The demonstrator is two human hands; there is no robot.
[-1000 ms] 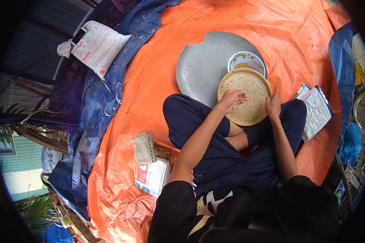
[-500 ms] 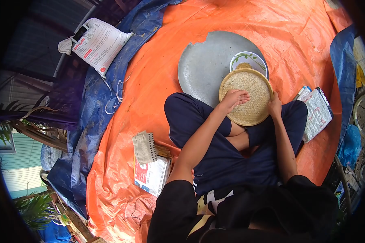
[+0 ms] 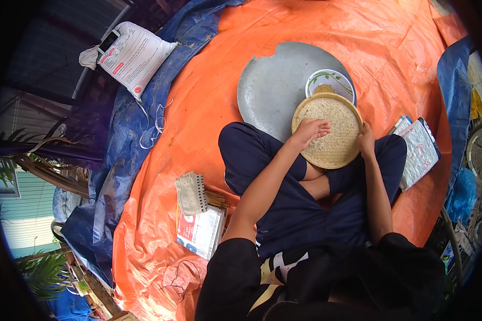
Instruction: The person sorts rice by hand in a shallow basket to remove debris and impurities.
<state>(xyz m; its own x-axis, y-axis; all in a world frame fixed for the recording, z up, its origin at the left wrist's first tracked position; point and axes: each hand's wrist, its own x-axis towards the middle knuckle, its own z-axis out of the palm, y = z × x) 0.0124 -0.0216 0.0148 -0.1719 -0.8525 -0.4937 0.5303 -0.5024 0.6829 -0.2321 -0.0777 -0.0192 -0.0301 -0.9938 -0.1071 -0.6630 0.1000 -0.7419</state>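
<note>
A round shallow woven tray (image 3: pixel 344 134) covered with pale grain sits over my crossed legs, its far edge overlapping a white bowl in this view. My right hand (image 3: pixel 366 142) grips the tray's right rim, thumb on the upper side. My left hand (image 3: pixel 311 132) reaches in over the tray's left side, fingers stretched out toward the middle, close over the grain. Behind the tray, the white bowl (image 3: pixel 344 81) with a green leaf pattern holds brownish-yellow grain. It rests on a large grey round metal sheet (image 3: pixel 268 85) with a ragged notch in its edge.
An orange tarp (image 3: pixel 198 123) covers the ground, bordered by a blue tarp (image 3: pixel 118 176). At my left are papers (image 3: pixel 201 232) with a spiral notebook (image 3: pixel 191 194) on top. A folded silver bag (image 3: pixel 420 152) lies by my right knee. A white sack (image 3: pixel 136 59) stands far left.
</note>
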